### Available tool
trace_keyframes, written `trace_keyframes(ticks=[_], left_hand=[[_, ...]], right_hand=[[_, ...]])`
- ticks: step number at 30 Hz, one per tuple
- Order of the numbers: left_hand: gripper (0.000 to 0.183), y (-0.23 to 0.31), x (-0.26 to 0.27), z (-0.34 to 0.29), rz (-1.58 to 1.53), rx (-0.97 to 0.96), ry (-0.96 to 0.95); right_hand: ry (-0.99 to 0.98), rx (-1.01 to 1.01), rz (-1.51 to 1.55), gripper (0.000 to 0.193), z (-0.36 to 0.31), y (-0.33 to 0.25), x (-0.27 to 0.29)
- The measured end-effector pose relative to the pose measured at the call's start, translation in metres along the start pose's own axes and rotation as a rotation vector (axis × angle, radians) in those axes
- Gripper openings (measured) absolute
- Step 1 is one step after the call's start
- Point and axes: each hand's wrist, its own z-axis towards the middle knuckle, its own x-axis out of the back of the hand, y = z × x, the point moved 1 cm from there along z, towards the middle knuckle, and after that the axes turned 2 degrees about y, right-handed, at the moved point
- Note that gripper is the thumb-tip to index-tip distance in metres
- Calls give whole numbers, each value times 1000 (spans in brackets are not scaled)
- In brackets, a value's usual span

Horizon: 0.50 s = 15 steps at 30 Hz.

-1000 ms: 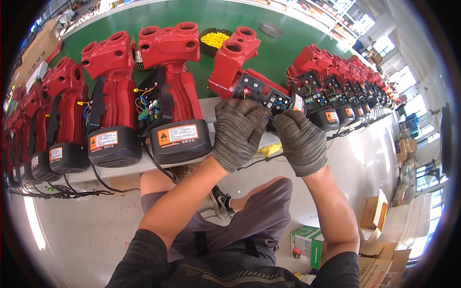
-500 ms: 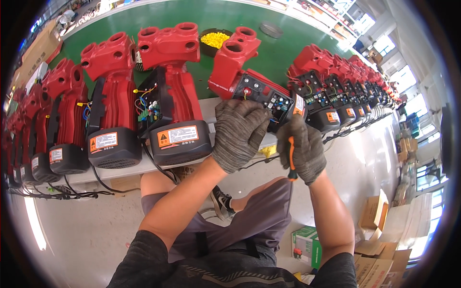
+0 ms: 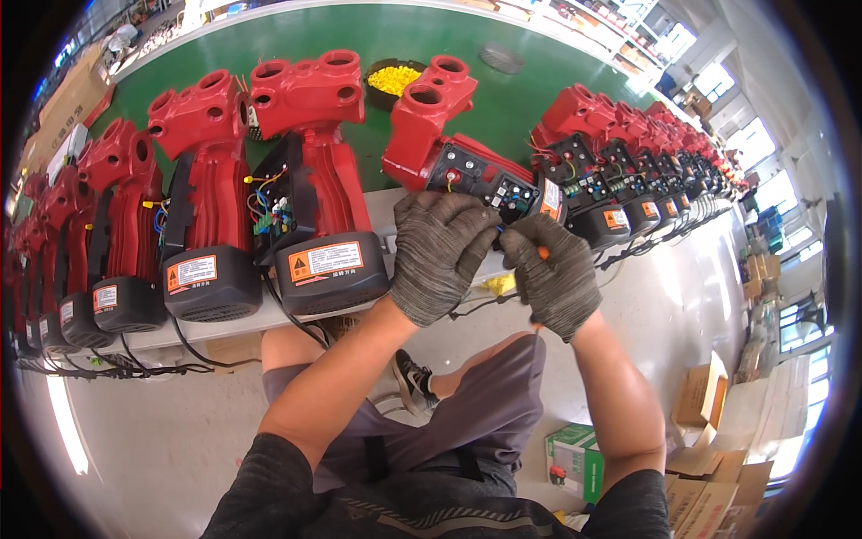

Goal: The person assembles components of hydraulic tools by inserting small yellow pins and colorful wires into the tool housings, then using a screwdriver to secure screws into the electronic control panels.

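Note:
In front of me lies a red pump [image 3: 417,136] with its black wiring box [image 3: 516,194] uncovered, showing a circuit board, screws and small coloured wires. My left hand [image 3: 440,256], in a grey knit glove, is curled over the near edge of that box, with fingers closed. What its fingertips pinch is hidden. A short piece of blue wire [image 3: 499,228] shows between both hands' fingertips. Close beside it, my gloved right hand [image 3: 557,277] is closed around an orange-and-black screwdriver [image 3: 543,253], mostly covered by the palm. Its fingertips meet near the blue wire.
Red pumps [image 3: 332,180] with black motor ends stand in a row on the left, another row [image 3: 593,171] on the right. Behind them on the green table [image 3: 296,36] sit a bowl of yellow caps [image 3: 395,79] and a dark round dish [image 3: 501,59]. Black cables [image 3: 193,359] hang along the front edge.
My right hand has moved up and left, bringing its fingertips to the blue wire beside my left hand. The screwdriver has turned within its grip. The left hand has hardly shifted.

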Motion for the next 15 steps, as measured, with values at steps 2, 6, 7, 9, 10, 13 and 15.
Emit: trace_keyframes(ticks=[2, 6, 7, 9, 10, 13, 15], left_hand=[[17, -3, 0, -2, 13, -13, -14], [16, 2, 3, -2, -42, 92, 104], [16, 6, 9, 0, 94, 68, 83], [17, 12, 8, 10, 172, 39, 125], [18, 14, 6, 14, 242, 21, 168], [18, 11, 5, 5, 186, 124, 174], [18, 9, 0, -4, 74, 223, 152]], right_hand=[[-45, -213, 271, 23, -4, -3, -1], [473, 182, -276, 37, -12, 22, 13], [499, 138, -290, 44, -13, 37, 18], [465, -19, -214, 64, -14, 62, 18], [398, -131, -121, 76, -15, 70, 16], [224, -228, 39, 101, -5, 54, 2], [223, -160, 73, 110, 10, 66, 1]])
